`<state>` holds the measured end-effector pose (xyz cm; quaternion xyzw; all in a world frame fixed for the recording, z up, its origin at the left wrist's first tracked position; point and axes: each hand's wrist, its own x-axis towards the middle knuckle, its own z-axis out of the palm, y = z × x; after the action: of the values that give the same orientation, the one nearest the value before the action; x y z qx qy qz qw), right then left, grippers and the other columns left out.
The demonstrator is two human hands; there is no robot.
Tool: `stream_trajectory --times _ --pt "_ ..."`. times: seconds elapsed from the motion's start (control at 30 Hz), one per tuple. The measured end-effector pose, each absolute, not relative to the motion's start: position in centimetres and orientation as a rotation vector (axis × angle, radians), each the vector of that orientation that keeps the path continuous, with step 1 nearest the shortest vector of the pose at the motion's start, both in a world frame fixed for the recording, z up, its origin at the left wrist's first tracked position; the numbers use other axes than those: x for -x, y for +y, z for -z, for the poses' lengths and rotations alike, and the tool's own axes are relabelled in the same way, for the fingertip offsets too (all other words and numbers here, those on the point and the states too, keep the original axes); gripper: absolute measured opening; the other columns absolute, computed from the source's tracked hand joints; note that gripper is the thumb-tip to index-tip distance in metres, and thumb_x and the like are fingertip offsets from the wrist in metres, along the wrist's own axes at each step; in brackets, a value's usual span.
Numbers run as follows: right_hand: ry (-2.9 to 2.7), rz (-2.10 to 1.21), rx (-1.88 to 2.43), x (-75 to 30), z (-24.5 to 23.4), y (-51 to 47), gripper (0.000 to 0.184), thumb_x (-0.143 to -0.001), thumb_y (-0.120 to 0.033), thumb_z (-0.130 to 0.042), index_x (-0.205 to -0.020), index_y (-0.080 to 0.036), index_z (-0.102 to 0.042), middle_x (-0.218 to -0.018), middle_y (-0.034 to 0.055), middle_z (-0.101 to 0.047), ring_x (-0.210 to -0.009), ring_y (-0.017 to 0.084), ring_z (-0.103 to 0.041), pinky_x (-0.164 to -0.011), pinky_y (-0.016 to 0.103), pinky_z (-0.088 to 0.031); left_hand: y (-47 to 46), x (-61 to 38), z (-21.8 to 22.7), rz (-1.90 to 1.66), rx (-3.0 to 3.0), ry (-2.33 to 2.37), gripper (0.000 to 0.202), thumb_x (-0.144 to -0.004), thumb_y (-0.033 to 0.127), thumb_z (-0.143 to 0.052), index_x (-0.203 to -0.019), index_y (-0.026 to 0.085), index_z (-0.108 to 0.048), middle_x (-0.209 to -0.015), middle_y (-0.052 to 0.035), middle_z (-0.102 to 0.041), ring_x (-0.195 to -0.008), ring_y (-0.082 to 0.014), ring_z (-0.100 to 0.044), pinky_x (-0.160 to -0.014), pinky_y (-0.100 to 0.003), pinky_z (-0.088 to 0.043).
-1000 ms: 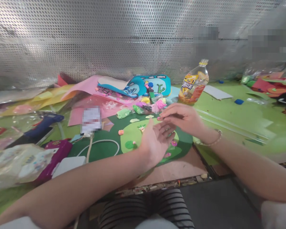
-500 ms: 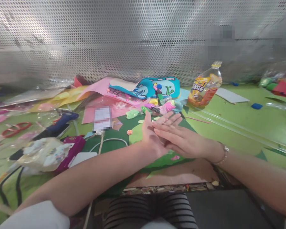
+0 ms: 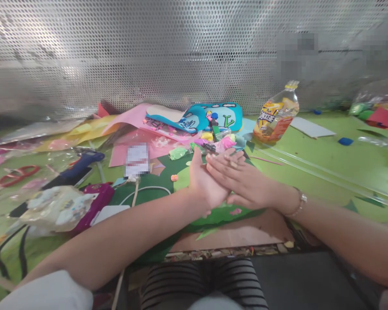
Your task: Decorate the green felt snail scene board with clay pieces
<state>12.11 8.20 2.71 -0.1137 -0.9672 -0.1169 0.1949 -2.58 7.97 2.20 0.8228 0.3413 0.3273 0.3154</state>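
Above a green paper sheet (image 3: 210, 220), my left hand (image 3: 202, 181) lies palm up with its fingers stretched out. Across its palm and fingers rests my right hand (image 3: 245, 178), palm down, fingers straight and flat. The two palms touch; whether anything small sits between them is hidden. A bracelet (image 3: 301, 202) circles my right wrist. Just left of my hands is a small orange clay piece (image 3: 174, 177). A pink piece (image 3: 236, 211) lies on the green sheet below them. Beyond my fingertips are several bagged lumps of coloured clay, among them a light green one (image 3: 177, 153).
A plastic drink bottle (image 3: 274, 118) stands at the back right, near clear sticks (image 3: 326, 172). Blue cut-out boards (image 3: 226, 116) lie at the back by a perforated metal wall (image 3: 194, 51). On the left are red scissors (image 3: 18, 175), a blue glue gun (image 3: 84, 163) and a magenta case (image 3: 95, 198).
My right hand has slid slightly along my left palm toward the fingertips, covering more of the left fingers. The camera view has shifted a little.
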Motion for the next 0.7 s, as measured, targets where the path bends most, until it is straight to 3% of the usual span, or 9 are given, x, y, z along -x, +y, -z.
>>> stream_trajectory --times 0.13,0.23,0.37,0.53,0.7 --pt "-2.696 0.312 0.566 -12.7 -3.0 8.7 0.07 -0.095 -0.052 -0.012 -0.148 -0.008 -0.001 -0.154 0.0177 -0.01 -0.142 0.024 -0.008 -0.114 0.05 -0.013 7.2 3.0 -3.9 -0.891 -1.041 0.433 0.086 -0.083 0.067 0.0 -0.141 0.009 -0.025 -0.14 -0.0168 -0.043 -0.13 -0.0289 -0.04 -0.103 -0.047 -0.036" --pt "-2.649 0.248 0.688 -12.9 -3.0 8.6 0.072 -0.095 -0.053 -0.012 -0.148 -0.007 0.0 -0.153 0.0183 -0.012 -0.142 0.025 -0.008 -0.114 0.051 -0.014 6.8 2.9 -4.9 -0.914 -0.571 0.289 0.089 -0.079 0.074 -0.005 -0.134 0.012 -0.038 -0.137 -0.0161 -0.047 -0.134 -0.0312 -0.032 -0.107 -0.047 -0.028" --pt "-2.668 0.033 0.625 -12.7 -3.0 7.9 0.068 -0.095 -0.05 -0.013 -0.149 -0.011 0.004 -0.155 0.0136 -0.003 -0.142 0.025 -0.005 -0.115 0.049 -0.015 6.7 2.7 -5.2 -0.941 -0.364 0.335 0.09 -0.078 0.077 -0.015 -0.13 0.01 -0.044 -0.135 -0.0182 -0.048 -0.135 -0.033 -0.03 -0.109 -0.047 -0.025" --pt "-2.769 -0.106 0.297 -12.3 -3.0 7.7 0.07 -0.095 -0.052 -0.014 -0.148 -0.013 0.007 -0.156 0.0091 0.002 -0.143 0.023 -0.002 -0.117 0.045 -0.01 6.7 2.5 -4.9 -1.037 -0.325 0.444 0.081 -0.085 0.066 -0.02 -0.135 0.006 -0.038 -0.141 -0.0168 -0.041 -0.136 -0.0257 -0.029 -0.112 -0.039 -0.022" --pt "-2.656 -0.099 0.489 -12.8 -2.9 8.5 0.063 -0.097 -0.045 -0.015 -0.149 -0.015 0.006 -0.156 0.0078 0.003 -0.143 0.021 -0.002 -0.116 0.043 -0.013 6.7 2.5 -4.8 -0.937 -0.342 0.363 0.087 -0.079 0.075 -0.017 -0.127 0.01 -0.047 -0.131 -0.0195 -0.052 -0.131 -0.0329 -0.037 -0.105 -0.046 -0.032"
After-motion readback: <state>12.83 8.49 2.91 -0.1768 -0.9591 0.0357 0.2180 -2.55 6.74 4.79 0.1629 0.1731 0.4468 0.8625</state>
